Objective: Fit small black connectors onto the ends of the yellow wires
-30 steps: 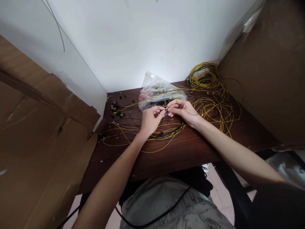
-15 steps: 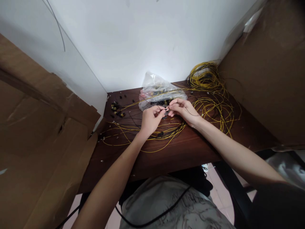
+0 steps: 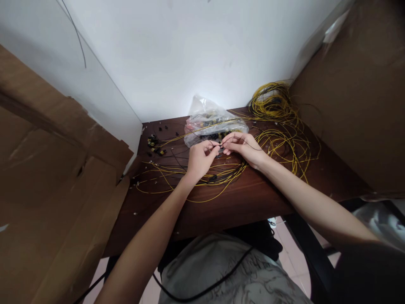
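Note:
Over the middle of the dark wooden table, my left hand (image 3: 201, 158) and my right hand (image 3: 242, 147) meet fingertip to fingertip. My right thumb and forefinger pinch a thin black wire (image 3: 251, 147), which trails back over that hand. A small dark piece, too tiny to make out, sits in the pinch of my left fingers, where the wire's end meets it. Just behind the hands lies a clear plastic bag (image 3: 202, 112) with black, yellow and red small parts. Yellow and black wires (image 3: 218, 180) run beneath both wrists.
A coil of yellow and black wire (image 3: 272, 101) lies at the back right, with looser yellow loops (image 3: 294, 147) before it. Small black and yellow connectors (image 3: 153, 143) lie at left. Cardboard (image 3: 63, 202) stands on the left, more cardboard (image 3: 348, 105) on the right, a white wall (image 3: 202, 50) behind.
My right fingers have shifted slightly left, closer to my left fingertips. My left hand stays nearly where it was.

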